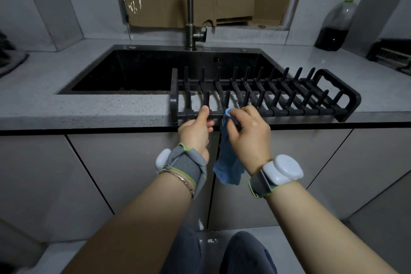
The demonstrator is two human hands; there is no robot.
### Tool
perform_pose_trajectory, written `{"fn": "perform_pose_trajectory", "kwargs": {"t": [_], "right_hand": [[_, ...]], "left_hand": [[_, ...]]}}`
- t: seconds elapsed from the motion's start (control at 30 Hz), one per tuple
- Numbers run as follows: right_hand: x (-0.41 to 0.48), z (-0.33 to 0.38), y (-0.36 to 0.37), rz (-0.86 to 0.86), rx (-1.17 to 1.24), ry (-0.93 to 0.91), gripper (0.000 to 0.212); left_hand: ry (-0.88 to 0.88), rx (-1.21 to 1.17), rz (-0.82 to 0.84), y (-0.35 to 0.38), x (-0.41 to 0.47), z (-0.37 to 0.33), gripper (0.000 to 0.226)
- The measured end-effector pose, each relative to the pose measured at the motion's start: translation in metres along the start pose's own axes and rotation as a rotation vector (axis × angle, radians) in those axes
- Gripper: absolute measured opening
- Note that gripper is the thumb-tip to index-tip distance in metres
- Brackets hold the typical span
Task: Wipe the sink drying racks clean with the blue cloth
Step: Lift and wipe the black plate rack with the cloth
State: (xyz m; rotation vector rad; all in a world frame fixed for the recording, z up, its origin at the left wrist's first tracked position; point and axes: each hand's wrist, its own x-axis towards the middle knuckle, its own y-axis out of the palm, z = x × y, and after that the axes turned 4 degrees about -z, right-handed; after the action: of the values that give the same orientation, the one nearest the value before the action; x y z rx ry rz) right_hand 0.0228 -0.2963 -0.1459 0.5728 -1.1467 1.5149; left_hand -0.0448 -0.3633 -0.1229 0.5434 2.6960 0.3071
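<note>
While our left hand (196,128) grips the drying rack's (262,95) front rail on the desk (89,104), our right hand (246,131) pinches the blue cloth (228,162) against it — most prongs, we judge, remain unwiped.

Left hand (196,130) grips near rail of black drying rack (278,95), thumb on top. Right hand (246,133) pinches blue cloth (228,162) against same rail; cloth tail hangs below counter (89,104) edge.
</note>
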Motion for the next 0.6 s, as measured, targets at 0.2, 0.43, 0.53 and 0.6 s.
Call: {"fn": "perform_pose_trajectory", "kwargs": {"t": [0.2, 0.43, 0.53, 0.6], "right_hand": [[0.001, 0.003, 0.0, 0.036, -0.017, -0.015, 0.028], [0.002, -0.005, -0.002, 0.013, -0.007, 0.035, 0.03], [-0.003, -0.009, -0.006, -0.035, 0.041, 0.166, 0.022], [-0.004, -0.006, -0.009, -0.059, 0.06, 0.202, 0.02]], "left_hand": [[0.022, 0.008, -0.003, 0.0, 0.001, 0.001, 0.03], [0.017, -0.01, -0.015, -0.002, 0.001, -0.001, 0.031], [0.022, -0.005, -0.017, -0.002, 0.0, 0.001, 0.031], [0.032, -0.006, -0.019, -0.002, 0.001, 0.002, 0.031]]}}
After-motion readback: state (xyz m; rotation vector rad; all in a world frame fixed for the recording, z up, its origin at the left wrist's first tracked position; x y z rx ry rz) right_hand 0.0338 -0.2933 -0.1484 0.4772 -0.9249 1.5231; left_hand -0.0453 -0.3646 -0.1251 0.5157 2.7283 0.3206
